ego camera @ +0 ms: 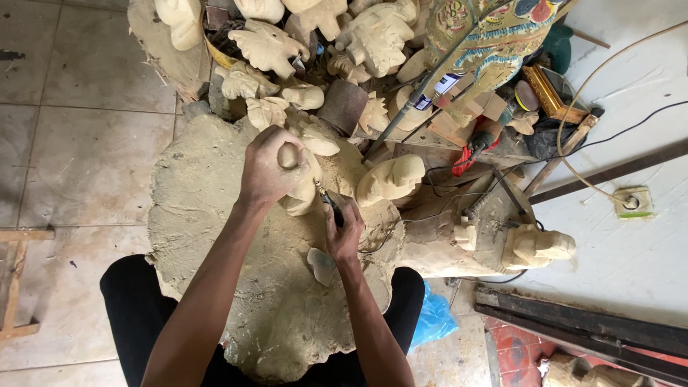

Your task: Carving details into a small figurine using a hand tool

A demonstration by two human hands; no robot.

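My left hand [266, 166] is closed around a pale wooden carving [302, 188], holding it down on a large rough stump block [215, 215]. My right hand [342, 233] grips a small carving tool [328, 201] whose metal tip touches the carving's lower right side. A small flat wood piece [321, 265] lies on the block just below my right wrist. Another pale carved figure [390, 179] lies on the block to the right of the one I hold.
Several unpainted wooden carvings [269, 46] are piled at the top. A painted carved figure [494, 32] leans at the upper right. One carving [536, 246] sits at the right by cables and a wall socket [632, 203]. A blue plastic bag [433, 322] lies by my knee.
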